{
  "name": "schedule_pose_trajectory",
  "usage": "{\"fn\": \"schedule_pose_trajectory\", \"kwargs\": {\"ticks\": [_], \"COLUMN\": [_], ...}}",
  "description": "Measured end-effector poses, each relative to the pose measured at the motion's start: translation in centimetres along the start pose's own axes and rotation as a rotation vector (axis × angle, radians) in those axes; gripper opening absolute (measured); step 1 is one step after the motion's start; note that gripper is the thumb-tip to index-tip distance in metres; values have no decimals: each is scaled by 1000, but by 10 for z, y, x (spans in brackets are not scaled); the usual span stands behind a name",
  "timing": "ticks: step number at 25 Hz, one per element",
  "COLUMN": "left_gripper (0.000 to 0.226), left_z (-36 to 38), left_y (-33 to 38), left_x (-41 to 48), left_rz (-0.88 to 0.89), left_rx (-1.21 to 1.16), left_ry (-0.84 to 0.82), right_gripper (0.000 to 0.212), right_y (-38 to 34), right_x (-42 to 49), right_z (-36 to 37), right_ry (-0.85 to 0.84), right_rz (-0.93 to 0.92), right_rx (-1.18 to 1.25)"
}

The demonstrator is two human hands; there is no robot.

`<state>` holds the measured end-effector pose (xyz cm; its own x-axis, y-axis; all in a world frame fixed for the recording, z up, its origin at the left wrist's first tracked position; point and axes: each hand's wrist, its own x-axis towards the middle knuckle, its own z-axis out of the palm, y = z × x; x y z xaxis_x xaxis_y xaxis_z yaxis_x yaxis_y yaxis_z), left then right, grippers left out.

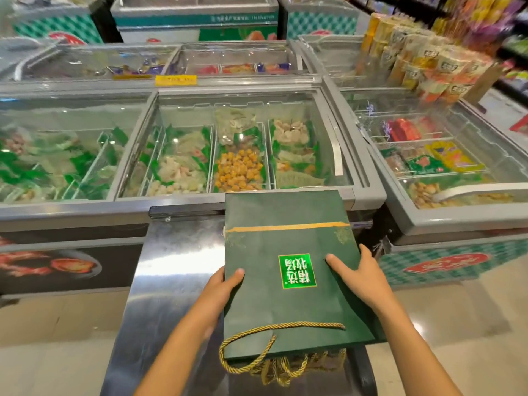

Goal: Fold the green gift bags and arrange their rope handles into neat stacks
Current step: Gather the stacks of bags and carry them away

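Note:
A flat dark green gift bag [288, 247] with a gold stripe and a bright green label lies on top of a stack on the steel table [171, 267]. My left hand [221, 287] grips its left edge, thumb on top. My right hand [357, 270] holds the right edge, thumb laid on the bag's face. A gold rope handle [257, 332] loops out over the bag's near edge. Beneath that edge several more gold rope handles [288, 367] of lower bags lie bunched together.
Glass-topped chest freezers [228, 144] full of frozen food stand right behind the table and to both sides. Stacked snack packets [423, 52] sit on the far right freezer. Tiled floor [57, 338] lies on either side of the table.

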<state>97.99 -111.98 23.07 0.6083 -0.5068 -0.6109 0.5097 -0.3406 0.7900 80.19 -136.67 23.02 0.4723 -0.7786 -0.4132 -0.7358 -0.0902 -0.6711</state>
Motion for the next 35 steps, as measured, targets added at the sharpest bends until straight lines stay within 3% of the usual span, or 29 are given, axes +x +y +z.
{"fn": "schedule_pose_trajectory", "kwargs": {"ticks": [6,9,14,20,25,28,34,35], "left_gripper": [38,43,32,32,32,32,33,34], "left_z": [14,24,36,29,-18,-65,-185,-206], "left_y": [16,19,23,27,38,34,20,19], "left_x": [-6,-11,-26,-54,-64,-67,-70,-71], "left_rz": [-148,-124,-36,-3,22,31,9,0], "left_rx": [-86,-70,-49,-119,-144,-166,-206,-202], "left_ry": [28,66,120,141,175,192,184,182], "right_gripper": [79,58,34,54,17,35,82,78], "right_y": [9,9,17,12,-28,-53,-100,-109], "right_x": [9,11,10,-11,-38,-55,-99,-107], "right_z": [-20,-20,-24,-33,-9,25,122,140], "right_ry": [-113,-120,-57,-131,-152,-193,-238,-241], "right_rz": [10,19,-88,-182,-249,-298,-223,-193], "right_rx": [238,387,347,379,413,400,423,444]}}
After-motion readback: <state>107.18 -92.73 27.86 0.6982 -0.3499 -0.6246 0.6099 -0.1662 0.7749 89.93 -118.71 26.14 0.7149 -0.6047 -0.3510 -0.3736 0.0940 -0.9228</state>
